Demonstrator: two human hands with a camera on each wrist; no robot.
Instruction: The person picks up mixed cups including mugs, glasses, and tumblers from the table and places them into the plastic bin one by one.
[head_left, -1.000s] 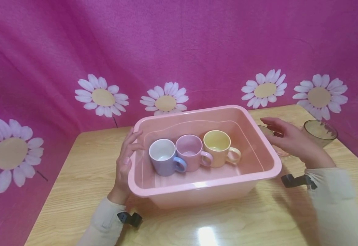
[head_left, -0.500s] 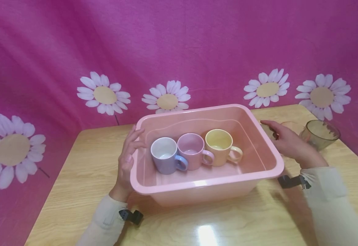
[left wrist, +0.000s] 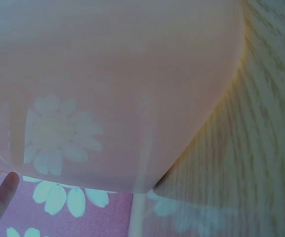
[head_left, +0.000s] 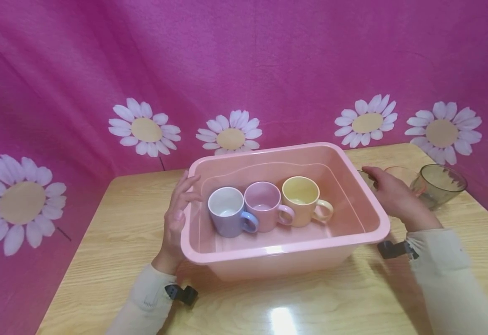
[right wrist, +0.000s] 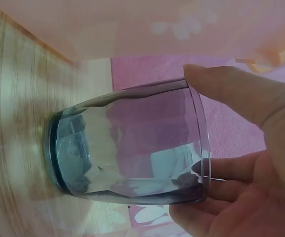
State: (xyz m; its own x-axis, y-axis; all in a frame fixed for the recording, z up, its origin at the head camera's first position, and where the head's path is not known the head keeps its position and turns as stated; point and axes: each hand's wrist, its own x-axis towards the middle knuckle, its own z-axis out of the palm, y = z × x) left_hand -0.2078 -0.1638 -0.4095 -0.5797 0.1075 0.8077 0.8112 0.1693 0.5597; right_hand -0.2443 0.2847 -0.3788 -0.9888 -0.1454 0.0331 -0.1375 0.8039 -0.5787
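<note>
In the head view a pink plastic basin (head_left: pixel 285 251) stands on the table. Inside it, side by side, are a blue mug (head_left: pixel 229 223) with a white interior, a pink mug (head_left: pixel 264 216) and a yellow mug (head_left: pixel 300 214). My left hand (head_left: pixel 172 228) holds the basin's left rim, fingers bent over it. Right of the basin, my right hand (head_left: pixel 398 200) grips a grey-tinted drinking glass, partly hidden there. The right wrist view shows this faceted glass (right wrist: pixel 127 143) upright with its base at the table, thumb on one side of its rim and fingers on the other.
At the table's right stand another smoky glass (head_left: pixel 440 186) and an orange-tinted glass (head_left: pixel 402 173), partly behind my right hand. A magenta cloth (head_left: pixel 244 60) printed with daisies hangs along the back of the wooden table (head_left: pixel 135 209).
My right hand has moved left and down onto the smoky glass beside the basin and closed round its rim. The left hand has kept its place on the basin; the view has shifted slightly.
</note>
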